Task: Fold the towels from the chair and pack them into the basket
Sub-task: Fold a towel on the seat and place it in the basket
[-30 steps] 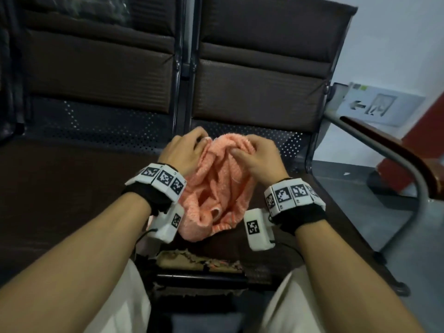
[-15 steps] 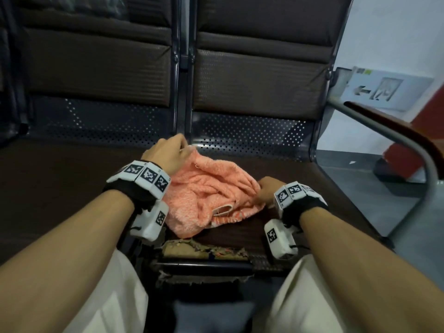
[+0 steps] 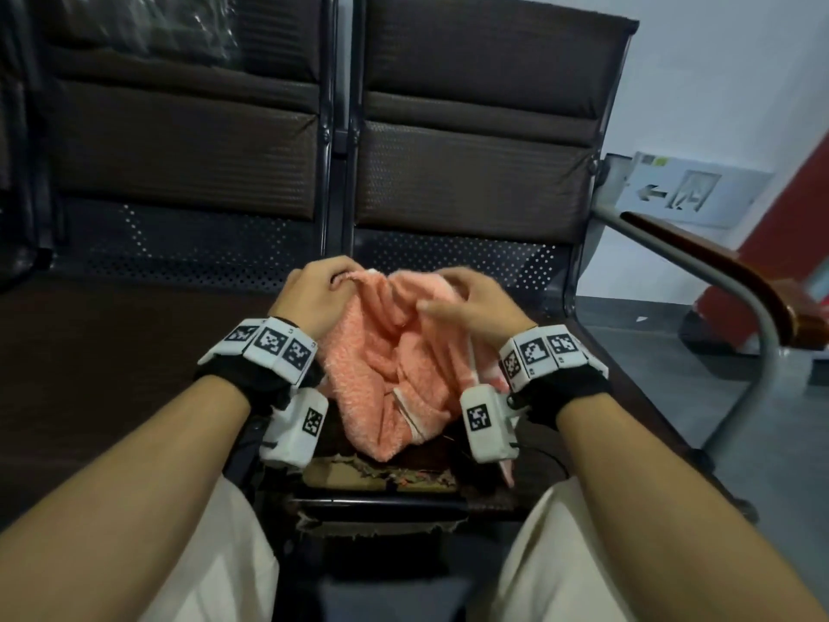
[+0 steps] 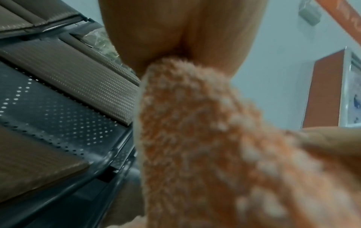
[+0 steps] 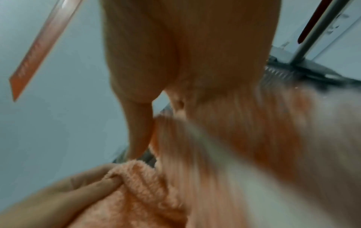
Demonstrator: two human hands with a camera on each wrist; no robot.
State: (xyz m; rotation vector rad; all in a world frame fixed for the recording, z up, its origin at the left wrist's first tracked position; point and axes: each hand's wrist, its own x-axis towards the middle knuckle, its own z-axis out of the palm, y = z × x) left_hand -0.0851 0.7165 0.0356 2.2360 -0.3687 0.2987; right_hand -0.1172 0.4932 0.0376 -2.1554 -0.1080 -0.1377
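A crumpled orange towel (image 3: 390, 365) with a pale hem hangs between my two hands above the dark chair seat (image 3: 134, 352). My left hand (image 3: 318, 294) grips the towel's upper left edge in curled fingers; in the left wrist view the towel (image 4: 195, 138) bunches out from under the hand (image 4: 181, 35). My right hand (image 3: 462, 303) pinches the upper right edge; the right wrist view shows the blurred towel (image 5: 244, 138) under that hand (image 5: 185, 54). The left hand's fingers (image 5: 78, 192) show at the lower left, holding cloth. No basket is in view.
Two dark padded seat backs (image 3: 471, 127) stand behind. A metal armrest with a wooden top (image 3: 717, 271) curves at the right. The seat's front edge (image 3: 381, 478) is torn, showing foam. My light trousers (image 3: 215, 554) fill the bottom. A wall sign (image 3: 691, 190) is at the right.
Half a second ago the towel lay on the seat with my right hand low at its right edge. Now my right hand has risen and the towel is lifted, bunched between both hands.
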